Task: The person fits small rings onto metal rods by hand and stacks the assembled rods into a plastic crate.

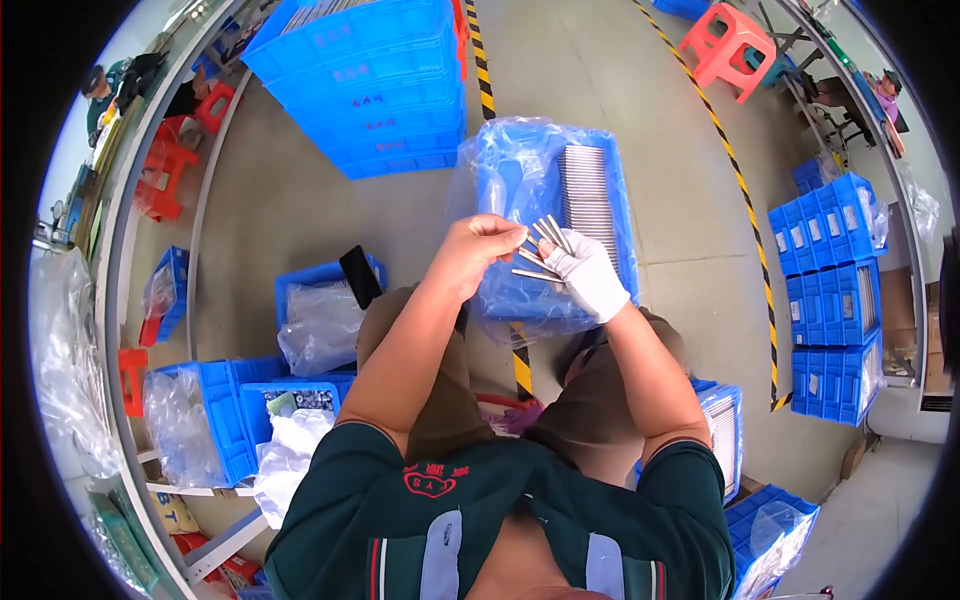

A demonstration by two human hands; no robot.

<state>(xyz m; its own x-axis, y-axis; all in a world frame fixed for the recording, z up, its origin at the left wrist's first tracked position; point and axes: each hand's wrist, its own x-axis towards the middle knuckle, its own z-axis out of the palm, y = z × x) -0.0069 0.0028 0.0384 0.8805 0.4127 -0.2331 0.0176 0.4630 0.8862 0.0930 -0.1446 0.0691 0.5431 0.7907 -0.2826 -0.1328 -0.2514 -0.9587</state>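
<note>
In my right hand (592, 280), which wears a white glove, several thin silver metal rods (540, 273) fan out between the closed fingers. My left hand (480, 250) is bare, its thumb and fingertips pinched at the end of one rod beside the glove. Both hands are above a blue crate (628, 215) lined with clear plastic film (515, 165). Inside the crate, a row of similar metal rods (588, 190) lies stacked along the right side. The left part of the crate is covered by the crumpled film.
A tall stack of blue crates (370, 100) stands beyond, to the left. Beside my left leg are a black phone (360, 276) and a bagged blue bin (320, 325). More stacked crates (828, 300) and a red stool (728, 48) are at right.
</note>
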